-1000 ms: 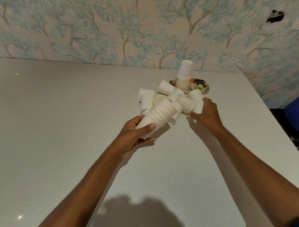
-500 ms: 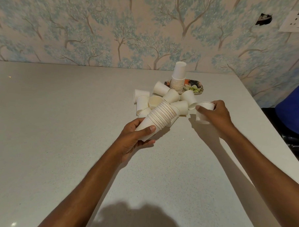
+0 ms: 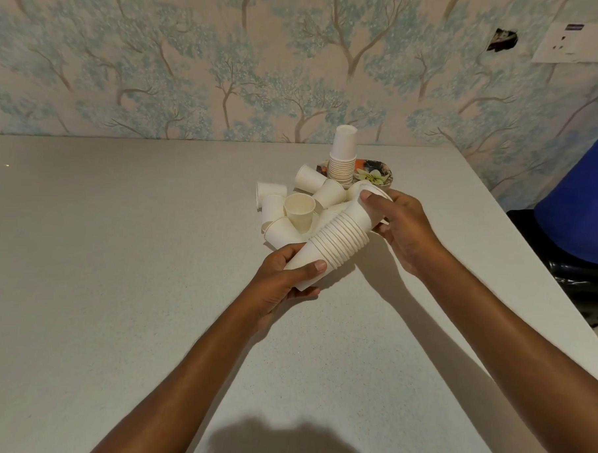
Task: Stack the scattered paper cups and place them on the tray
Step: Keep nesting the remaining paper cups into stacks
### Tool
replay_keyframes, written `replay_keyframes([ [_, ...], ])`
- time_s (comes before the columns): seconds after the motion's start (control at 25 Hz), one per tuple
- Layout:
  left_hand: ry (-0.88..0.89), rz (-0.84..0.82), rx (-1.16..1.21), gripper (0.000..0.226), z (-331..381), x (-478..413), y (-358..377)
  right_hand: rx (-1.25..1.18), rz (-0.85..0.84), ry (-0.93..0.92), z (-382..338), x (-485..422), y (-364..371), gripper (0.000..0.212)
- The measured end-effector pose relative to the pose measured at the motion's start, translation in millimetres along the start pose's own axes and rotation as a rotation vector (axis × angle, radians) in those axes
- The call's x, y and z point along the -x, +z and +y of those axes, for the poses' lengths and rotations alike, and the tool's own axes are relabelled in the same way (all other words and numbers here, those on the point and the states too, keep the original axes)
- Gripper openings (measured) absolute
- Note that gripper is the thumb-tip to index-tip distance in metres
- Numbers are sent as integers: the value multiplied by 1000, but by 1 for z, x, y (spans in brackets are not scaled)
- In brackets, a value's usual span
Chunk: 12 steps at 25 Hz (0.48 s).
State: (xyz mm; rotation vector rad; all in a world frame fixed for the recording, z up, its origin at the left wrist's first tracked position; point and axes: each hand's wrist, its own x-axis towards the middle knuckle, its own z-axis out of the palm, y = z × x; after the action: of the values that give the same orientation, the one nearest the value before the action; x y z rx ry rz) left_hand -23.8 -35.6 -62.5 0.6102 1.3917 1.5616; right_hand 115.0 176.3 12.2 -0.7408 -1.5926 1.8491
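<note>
While my left hand [image 3: 281,280] grips nested stack [image 3: 338,238] by base, stack tilted toward 1 o'clock, my right hand [image 3: 403,227] curls round single cup [image 3: 363,208] at stack's open end. Loose cups [image 3: 284,212] jumbled at 11 o'clock, touching stack, lying between me and tray [image 3: 378,171] at 12 o'clock. Second stack [image 3: 343,156] upside down on tray. Blue object [image 3: 582,211] at 3 o'clock, beyond table [image 3: 116,287] edge.

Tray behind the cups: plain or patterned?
Patterned: the tray shows a floral print, white flower on dark and orange; head view.
</note>
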Motion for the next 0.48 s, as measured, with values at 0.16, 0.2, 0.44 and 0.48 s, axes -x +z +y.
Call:
replay_keyframes([
  [0.16,1,31,14,58,0,2,14,96,-76,27,8,10,6,34],
  [0.2,3,42,17,57,0,2,17,106,-97,26,11,12,6,33],
  [0.44,15,93,0,55,-1,9,27,194,-227,7,20,20,16,38],
  [0.48,16,115,-22,55,0,11,25,197,-246,4,21,20,18,37],
])
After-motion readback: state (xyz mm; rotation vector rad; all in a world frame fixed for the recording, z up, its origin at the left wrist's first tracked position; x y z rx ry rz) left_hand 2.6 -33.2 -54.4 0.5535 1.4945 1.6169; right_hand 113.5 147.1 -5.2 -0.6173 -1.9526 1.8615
